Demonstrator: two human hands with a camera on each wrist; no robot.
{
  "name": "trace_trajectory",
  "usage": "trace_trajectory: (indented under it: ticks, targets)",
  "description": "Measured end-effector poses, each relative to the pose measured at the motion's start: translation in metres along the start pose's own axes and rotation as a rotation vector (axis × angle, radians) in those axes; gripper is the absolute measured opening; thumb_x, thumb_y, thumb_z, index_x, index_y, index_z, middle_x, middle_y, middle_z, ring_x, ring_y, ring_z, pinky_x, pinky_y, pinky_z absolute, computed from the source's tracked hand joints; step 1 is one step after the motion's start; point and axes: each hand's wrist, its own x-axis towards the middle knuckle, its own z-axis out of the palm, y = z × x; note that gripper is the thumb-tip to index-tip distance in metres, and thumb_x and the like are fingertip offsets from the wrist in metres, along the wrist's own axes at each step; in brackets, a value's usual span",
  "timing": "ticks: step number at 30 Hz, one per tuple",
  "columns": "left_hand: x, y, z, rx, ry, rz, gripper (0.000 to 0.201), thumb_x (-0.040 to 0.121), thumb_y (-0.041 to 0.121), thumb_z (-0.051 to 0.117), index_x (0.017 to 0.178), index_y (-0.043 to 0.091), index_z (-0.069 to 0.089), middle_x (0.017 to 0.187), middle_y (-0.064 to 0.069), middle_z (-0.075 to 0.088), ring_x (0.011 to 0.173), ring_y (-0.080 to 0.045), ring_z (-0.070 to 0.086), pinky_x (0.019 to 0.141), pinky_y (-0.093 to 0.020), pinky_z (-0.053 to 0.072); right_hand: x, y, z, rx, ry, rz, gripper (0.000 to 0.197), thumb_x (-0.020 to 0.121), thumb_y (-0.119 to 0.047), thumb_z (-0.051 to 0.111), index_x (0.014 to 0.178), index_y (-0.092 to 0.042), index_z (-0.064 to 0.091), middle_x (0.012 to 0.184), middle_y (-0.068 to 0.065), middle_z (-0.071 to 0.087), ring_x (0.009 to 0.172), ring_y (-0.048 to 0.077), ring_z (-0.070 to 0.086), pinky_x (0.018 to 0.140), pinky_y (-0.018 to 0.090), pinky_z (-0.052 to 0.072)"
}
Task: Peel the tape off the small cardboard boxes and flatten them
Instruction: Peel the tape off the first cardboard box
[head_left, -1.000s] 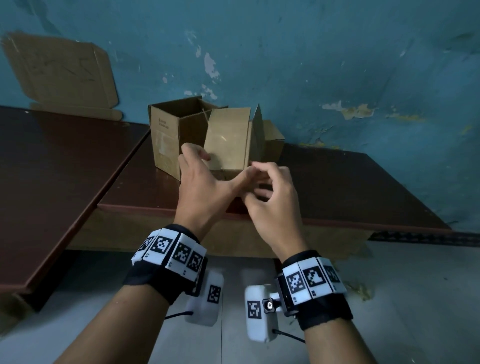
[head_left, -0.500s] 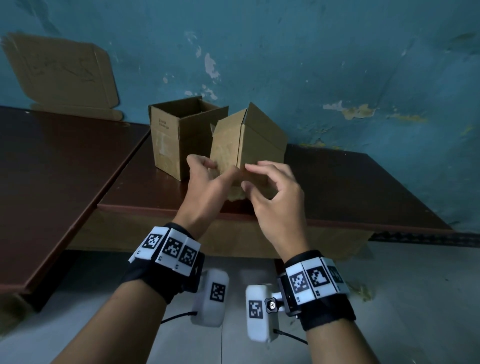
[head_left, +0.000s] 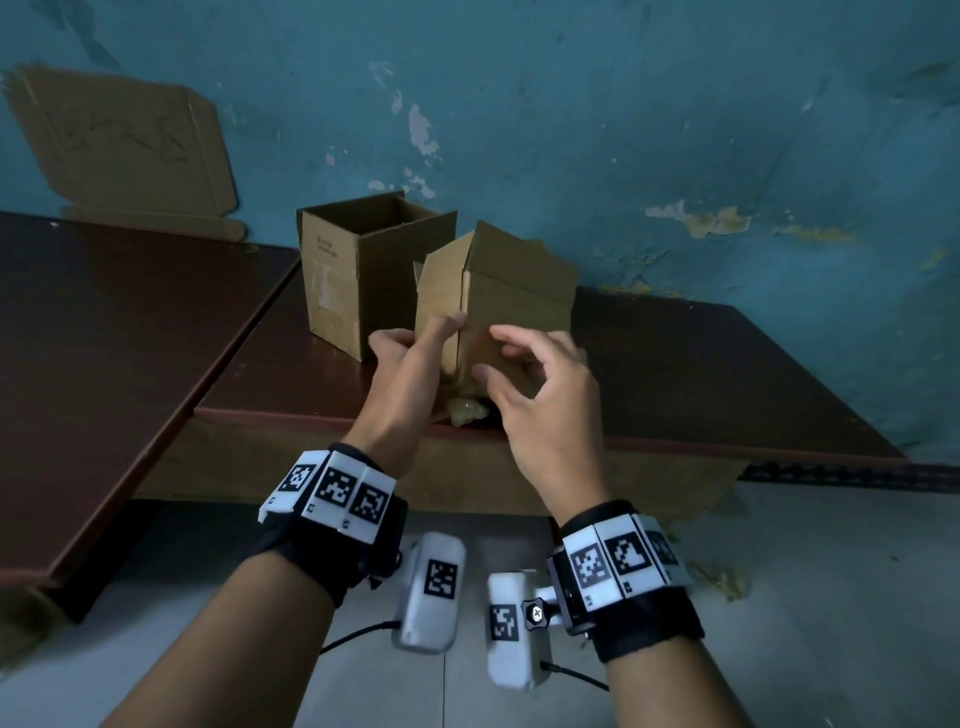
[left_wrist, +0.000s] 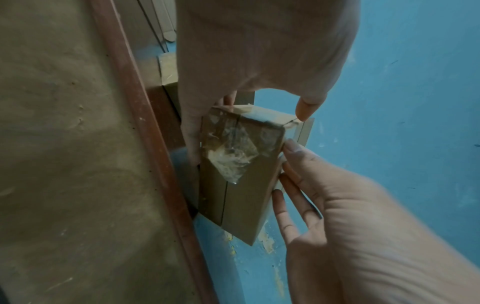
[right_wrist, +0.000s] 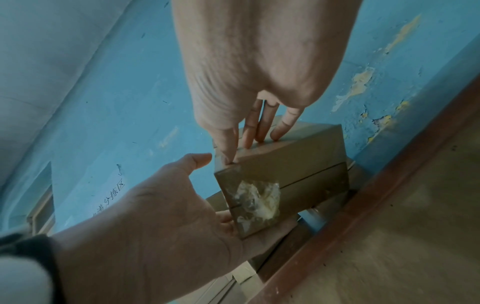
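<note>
A small cardboard box (head_left: 514, 296) is held tilted over the front edge of the brown table (head_left: 701, 374), its bottom turned toward me. Crumpled clear tape (left_wrist: 231, 152) (right_wrist: 259, 199) sticks across the bottom seam near one corner. My left hand (head_left: 410, 364) grips the box, with fingers (left_wrist: 192, 133) along its left side and the thumb at the far corner. My right hand (head_left: 524, 374) touches the box's right side with its fingertips (left_wrist: 288, 144), and its thumb sits at the edge next to the tape. It holds nothing.
A second small box (head_left: 353, 270) stands open-topped on the table just behind and to the left. A flattened cardboard sheet (head_left: 124, 140) leans on the blue wall above another dark table (head_left: 104, 338) at left. Grey floor lies below my wrists.
The box has been turned and tipped so a corner edge and its taped bottom face me. My left hand slid to its left side. My right hand shifted to its right side.
</note>
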Motion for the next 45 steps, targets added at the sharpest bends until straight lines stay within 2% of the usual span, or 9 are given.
trace_trajectory:
  ticks: [5, 15, 19, 22, 27, 33, 36, 42, 45]
  targets:
    - [0.012, -0.010, -0.003, -0.049, -0.089, -0.075, 0.124, 0.053, 0.099, 0.073, 0.149, 0.022, 0.055, 0.136, -0.007, 0.071, 0.113, -0.028, 0.076, 0.083, -0.047, 0.063, -0.001, 0.003, 0.004, -0.017, -0.013, -0.055, 0.029, 0.088, -0.019, 0.087, 0.116, -0.025, 0.080, 0.110, -0.011, 0.060, 0.112, -0.007, 0.050, 0.096, 0.012, 0.045]
    - [0.007, -0.013, -0.005, -0.101, -0.143, -0.097, 0.084, 0.082, 0.077, 0.070, 0.144, 0.020, 0.062, 0.122, -0.007, 0.079, 0.110, -0.026, 0.077, 0.095, -0.054, 0.062, -0.004, 0.004, 0.004, -0.081, -0.097, -0.061, 0.010, 0.091, -0.016, 0.082, 0.097, -0.024, 0.080, 0.108, -0.013, 0.052, 0.113, 0.003, 0.048, 0.095, 0.008, 0.039]
    - [0.006, -0.012, -0.005, -0.116, -0.127, -0.101, 0.073, 0.090, 0.071, 0.068, 0.140, 0.018, 0.064, 0.117, -0.007, 0.080, 0.106, -0.025, 0.078, 0.083, -0.046, 0.064, -0.005, 0.004, 0.004, -0.020, -0.092, -0.036, 0.027, 0.092, -0.018, 0.081, 0.117, -0.027, 0.076, 0.114, -0.014, 0.054, 0.119, 0.013, 0.055, 0.103, 0.032, 0.050]
    - [0.005, -0.012, -0.005, -0.124, -0.110, -0.126, 0.077, 0.088, 0.072, 0.069, 0.143, 0.018, 0.061, 0.123, -0.009, 0.077, 0.107, -0.027, 0.078, 0.072, -0.041, 0.064, -0.003, 0.005, 0.002, -0.019, -0.085, -0.039, 0.028, 0.092, -0.020, 0.082, 0.118, -0.024, 0.077, 0.113, -0.014, 0.055, 0.117, 0.012, 0.056, 0.099, 0.022, 0.049]
    - [0.004, -0.011, -0.005, -0.118, -0.117, -0.111, 0.060, 0.097, 0.065, 0.064, 0.134, 0.018, 0.069, 0.113, -0.009, 0.081, 0.105, -0.027, 0.078, 0.076, -0.041, 0.063, -0.002, 0.007, 0.002, -0.055, -0.089, -0.079, 0.025, 0.091, -0.019, 0.083, 0.115, -0.022, 0.078, 0.112, -0.012, 0.056, 0.116, 0.012, 0.056, 0.100, 0.024, 0.049]
    - [0.003, -0.012, -0.005, -0.114, -0.127, -0.107, 0.062, 0.097, 0.065, 0.063, 0.135, 0.016, 0.067, 0.116, -0.010, 0.080, 0.103, -0.029, 0.079, 0.074, -0.042, 0.065, 0.000, 0.009, -0.001, -0.080, -0.119, -0.078, 0.021, 0.091, -0.018, 0.083, 0.110, -0.023, 0.078, 0.111, -0.012, 0.055, 0.116, 0.008, 0.052, 0.096, 0.006, 0.039]
    - [0.004, -0.013, -0.005, -0.114, -0.119, -0.112, 0.073, 0.094, 0.069, 0.065, 0.143, 0.016, 0.061, 0.125, -0.011, 0.076, 0.107, -0.029, 0.077, 0.069, -0.039, 0.063, -0.002, 0.010, 0.002, -0.072, -0.111, -0.089, 0.010, 0.091, -0.015, 0.082, 0.096, -0.023, 0.077, 0.109, -0.011, 0.054, 0.115, 0.013, 0.055, 0.099, 0.020, 0.047]
    - [0.006, -0.013, -0.003, -0.130, -0.099, -0.139, 0.087, 0.081, 0.076, 0.071, 0.146, 0.017, 0.059, 0.127, -0.010, 0.075, 0.109, -0.029, 0.076, 0.065, -0.037, 0.062, -0.003, 0.010, 0.003, -0.009, -0.099, -0.043, 0.036, 0.093, -0.018, 0.082, 0.128, -0.022, 0.076, 0.117, -0.010, 0.056, 0.119, 0.011, 0.058, 0.104, 0.032, 0.054]
    - [0.005, -0.013, -0.003, -0.139, -0.098, -0.127, 0.069, 0.093, 0.070, 0.066, 0.135, 0.016, 0.068, 0.104, -0.003, 0.080, 0.097, -0.023, 0.076, 0.066, -0.035, 0.058, -0.003, 0.011, 0.006, -0.047, -0.065, -0.080, 0.029, 0.091, -0.018, 0.083, 0.120, -0.020, 0.080, 0.113, -0.009, 0.058, 0.116, 0.015, 0.059, 0.102, 0.035, 0.054]
